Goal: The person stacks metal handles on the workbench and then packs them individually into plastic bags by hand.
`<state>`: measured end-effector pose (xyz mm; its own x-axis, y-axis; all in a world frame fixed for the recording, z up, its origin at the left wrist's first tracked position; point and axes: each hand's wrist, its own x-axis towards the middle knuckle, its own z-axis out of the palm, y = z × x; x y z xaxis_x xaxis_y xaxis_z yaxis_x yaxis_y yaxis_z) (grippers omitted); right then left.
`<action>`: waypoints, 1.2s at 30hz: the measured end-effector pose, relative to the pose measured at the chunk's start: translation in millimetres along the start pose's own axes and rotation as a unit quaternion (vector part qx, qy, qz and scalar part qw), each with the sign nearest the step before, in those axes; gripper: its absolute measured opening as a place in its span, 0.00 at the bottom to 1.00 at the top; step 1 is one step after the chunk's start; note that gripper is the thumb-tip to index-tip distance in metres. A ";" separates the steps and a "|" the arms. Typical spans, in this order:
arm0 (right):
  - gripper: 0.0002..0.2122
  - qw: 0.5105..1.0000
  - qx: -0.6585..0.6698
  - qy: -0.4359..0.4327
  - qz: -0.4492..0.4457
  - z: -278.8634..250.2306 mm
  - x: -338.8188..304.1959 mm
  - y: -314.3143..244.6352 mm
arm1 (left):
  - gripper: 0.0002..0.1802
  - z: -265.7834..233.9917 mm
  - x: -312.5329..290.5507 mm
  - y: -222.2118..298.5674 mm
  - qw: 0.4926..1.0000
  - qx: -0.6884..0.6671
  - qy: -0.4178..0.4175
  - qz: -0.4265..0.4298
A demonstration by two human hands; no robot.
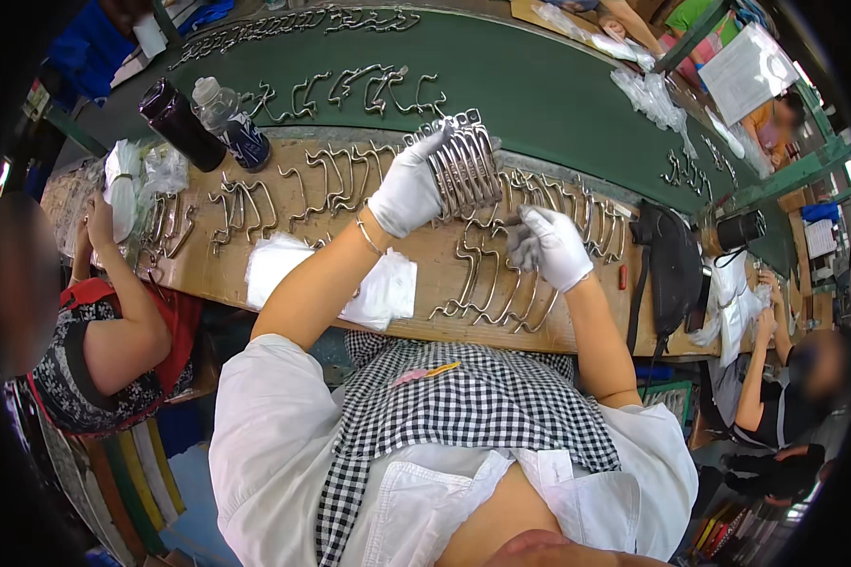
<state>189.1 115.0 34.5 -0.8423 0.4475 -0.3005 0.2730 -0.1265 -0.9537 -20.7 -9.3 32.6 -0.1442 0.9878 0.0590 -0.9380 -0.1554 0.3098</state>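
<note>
My left hand (409, 192), in a white glove with grey fingers, is closed around a bundle of shiny bent metal handles (465, 172). It lifts them, packed side by side, above the bench. My right hand (550, 248), gloved the same way, is just to the right and lower. Its fingers are curled together, and whether they pinch anything is hidden. Under and beside it, several curved metal handles (482, 283) lie on the wooden bench. More handles (336, 180) stand in a row behind my left forearm. White plastic bags (388, 288) lie below that wrist.
A green conveyor belt (520, 99) runs behind the wooden bench (284, 217), carrying more handles. A dark bottle (182, 123) and a clear bottle (232, 123) stand at its left edge. A black bag (669, 265) lies at right. Co-workers sit on both sides and across.
</note>
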 end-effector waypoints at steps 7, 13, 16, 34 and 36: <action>0.42 0.908 0.376 -0.162 0.093 42.0 5.7 11.7 | 0.24 2.0 -0.4 -2.8 0.923 0.379 -0.013 0.056; 0.53 0.810 0.506 -0.286 0.070 43.7 31.0 20.5 | 0.21 17.8 -12.9 -9.0 0.831 0.555 0.023 0.025; 0.41 0.751 0.597 -0.273 0.074 49.6 32.5 15.6 | 0.20 17.2 -20.7 -9.3 0.761 0.648 -0.038 -0.006; 0.11 0.857 0.491 -0.142 0.071 30.9 41.4 50.5 | 0.29 -22.7 -21.2 -16.8 0.626 0.711 -0.317 0.038; 0.10 0.863 0.485 -0.123 0.075 30.7 40.9 49.0 | 0.28 -23.8 -24.8 -16.5 0.652 0.706 -0.278 0.014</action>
<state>153.8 99.9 -25.0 -0.9368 0.1767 -0.3019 -0.0304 -0.9008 -0.4331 -9.1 -30.9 3.5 0.3488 0.8892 0.2962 0.3434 -0.4153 0.8424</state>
